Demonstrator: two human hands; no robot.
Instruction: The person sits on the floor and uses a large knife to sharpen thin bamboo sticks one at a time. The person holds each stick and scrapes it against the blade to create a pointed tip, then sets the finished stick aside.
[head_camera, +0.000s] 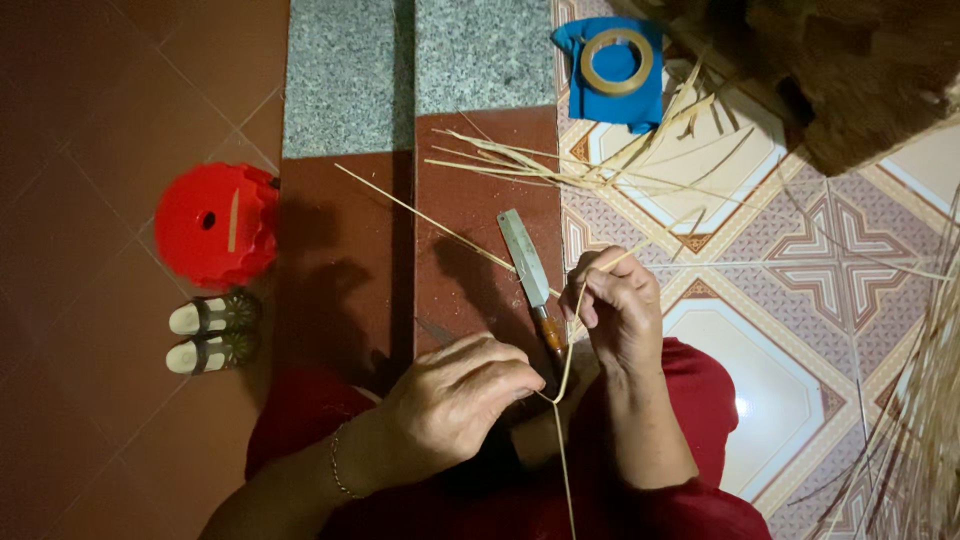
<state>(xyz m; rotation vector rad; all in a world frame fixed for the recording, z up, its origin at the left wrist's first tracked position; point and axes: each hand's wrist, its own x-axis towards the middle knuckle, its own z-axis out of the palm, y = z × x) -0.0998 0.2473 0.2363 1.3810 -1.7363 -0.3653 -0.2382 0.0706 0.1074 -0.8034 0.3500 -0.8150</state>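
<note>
My left hand (455, 395) pinches a thin pale straw strip (566, 368) at a bend just above my lap. My right hand (615, 305) grips the same strip higher up, and its long end runs off to the upper left across the step. A flat-bladed knife (527, 262) with a brown handle lies on the red step between my hands, blade pointing away from me. I wear red clothing (700, 390) over my knees.
A red plastic stool (215, 225) and a pair of sandals (210, 330) sit on the lower floor at left. A tape roll (617, 60) rests on a blue cloth (610, 100) at top. Loose straw (600, 165) lies on the patterned tiles; more straw (920, 400) fills the right edge.
</note>
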